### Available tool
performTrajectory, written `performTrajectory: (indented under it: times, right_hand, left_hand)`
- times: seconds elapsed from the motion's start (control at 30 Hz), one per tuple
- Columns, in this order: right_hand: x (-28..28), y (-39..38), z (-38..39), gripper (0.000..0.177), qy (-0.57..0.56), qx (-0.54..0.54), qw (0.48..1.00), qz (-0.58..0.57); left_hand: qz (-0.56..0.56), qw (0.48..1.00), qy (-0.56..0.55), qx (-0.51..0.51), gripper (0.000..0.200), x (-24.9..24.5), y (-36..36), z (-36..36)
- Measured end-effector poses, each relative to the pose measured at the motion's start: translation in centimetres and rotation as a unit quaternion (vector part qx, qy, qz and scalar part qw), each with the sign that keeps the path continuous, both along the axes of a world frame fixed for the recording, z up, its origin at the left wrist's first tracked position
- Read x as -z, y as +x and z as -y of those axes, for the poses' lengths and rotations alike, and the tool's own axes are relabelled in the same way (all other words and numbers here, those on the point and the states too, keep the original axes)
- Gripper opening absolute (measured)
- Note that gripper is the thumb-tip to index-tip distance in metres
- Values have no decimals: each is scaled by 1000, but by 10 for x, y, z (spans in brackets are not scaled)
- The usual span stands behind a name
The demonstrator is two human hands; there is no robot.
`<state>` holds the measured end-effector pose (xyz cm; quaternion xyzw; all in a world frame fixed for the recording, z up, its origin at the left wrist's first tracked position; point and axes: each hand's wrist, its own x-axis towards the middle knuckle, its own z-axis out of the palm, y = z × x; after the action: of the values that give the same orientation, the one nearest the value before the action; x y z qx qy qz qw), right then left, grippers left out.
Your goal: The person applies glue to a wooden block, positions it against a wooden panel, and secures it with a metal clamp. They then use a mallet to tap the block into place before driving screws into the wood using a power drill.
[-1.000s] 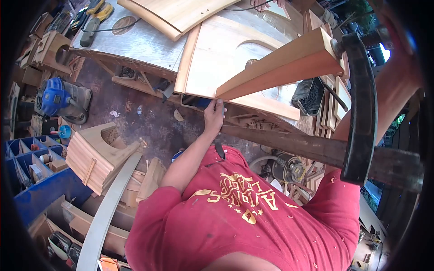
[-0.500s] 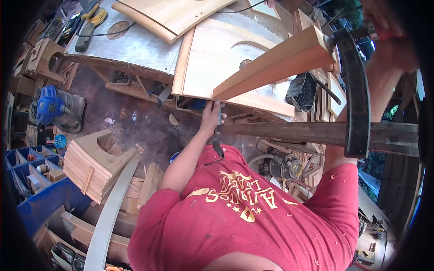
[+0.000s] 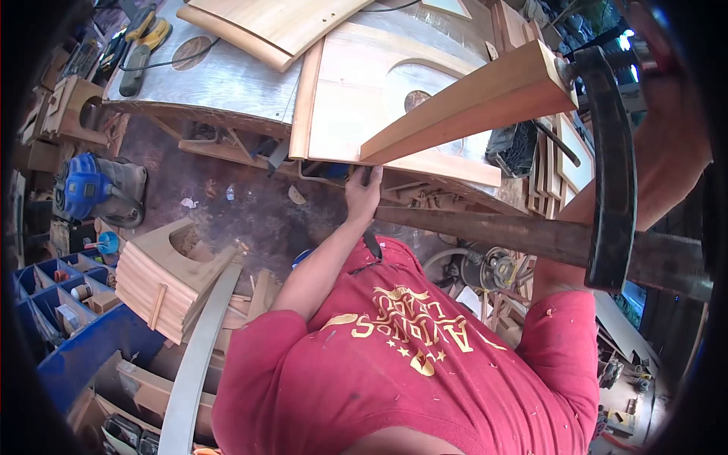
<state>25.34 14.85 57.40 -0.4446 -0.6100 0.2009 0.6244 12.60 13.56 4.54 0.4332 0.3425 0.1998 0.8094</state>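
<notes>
By the bench edge [image 3: 227,117], the left hand [image 3: 362,202] grips the clamp [image 3: 611,174]'s near end, beam [image 3: 470,106] slanting rightward; right hand [image 3: 672,102]'s fingers unclear.

Red T-shirt [image 3: 326,394]: gold lettering [image 3: 409,318], inverted and folded; "LEAGU" partly legible, remaining letters uncertain. Small stars [image 3: 403,352] printed alongside.
</notes>
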Motion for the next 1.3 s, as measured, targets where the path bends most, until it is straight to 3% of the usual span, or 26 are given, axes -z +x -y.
performTrajectory:
  times: [0.17,0.27,0.5,0.6,0.7,0.8,1.13,1.3]
  right_hand:
    - [-5,-5,4,30,0,1,1000,9]
    - [-4,-10,7,29,-6,1,1000,12]
    - [-5,-14,13,28,-20,-7,1000,22]
    - [-8,-7,14,28,-33,-34,999,18]
    - [-14,9,17,22,-26,-126,991,-25]
    - [-21,23,12,16,-37,-195,980,-8]
    - [-6,-8,12,10,45,65,997,19]
    - [6,-45,-3,10,131,291,947,43]
  left_hand:
    - [-2,996,-78,46,37,-17,-7,-14]
    - [167,962,-197,81,37,-3,-11,-39]
    - [194,946,-249,69,42,12,-11,-41]
    - [181,947,-253,74,44,-2,-16,-42]
    - [94,968,-168,163,54,-21,-32,-30]
    - [65,981,-51,178,65,-14,-36,-10]
    - [20,997,-59,40,48,-14,-30,12]
    - [-11,998,5,59,46,-4,-29,11]
